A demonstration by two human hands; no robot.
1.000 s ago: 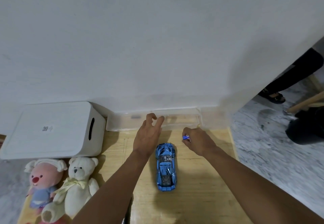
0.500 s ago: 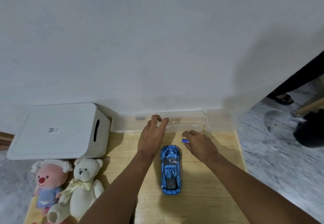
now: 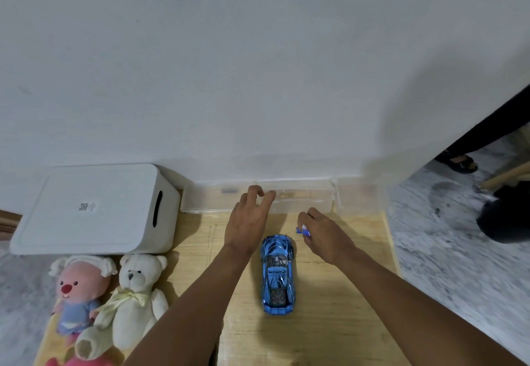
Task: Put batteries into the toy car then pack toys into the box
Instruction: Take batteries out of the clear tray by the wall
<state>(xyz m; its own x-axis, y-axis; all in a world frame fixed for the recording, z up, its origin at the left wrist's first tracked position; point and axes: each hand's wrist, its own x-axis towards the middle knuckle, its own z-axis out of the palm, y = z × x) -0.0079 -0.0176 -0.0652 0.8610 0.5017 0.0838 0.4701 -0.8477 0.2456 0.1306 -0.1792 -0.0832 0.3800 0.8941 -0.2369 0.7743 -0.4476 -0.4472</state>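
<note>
**Battery Poised Beside Toy Car**

Over the past second the right hand [image 3: 324, 235] has edged slightly nearer the nose of the blue toy car [image 3: 277, 275]. The left hand [image 3: 248, 222] has kept its place just left of that nose. The right hand's fingers are curled and pinch a small blue-and-white battery [image 3: 303, 231] just right of the car's front end, clear of the bodywork. The left hand reaches past the car's nose, its fingers bent over the near wall of a clear tray [image 3: 206, 202] that lies beyond the car. Whether those fingers grasp anything cannot be told. The car stands on its wheels on the wooden tabletop [image 3: 329, 322], nose pointing away from the person, between the two forearms. Well to the car's left and farther back sits the white box [image 3: 91, 211], lid on, with a slot handle in the side facing the car. Left of the car's tail, a white teddy bear [image 3: 134, 291] and a pink plush toy [image 3: 76, 288] lie side by side, touching.
</note>
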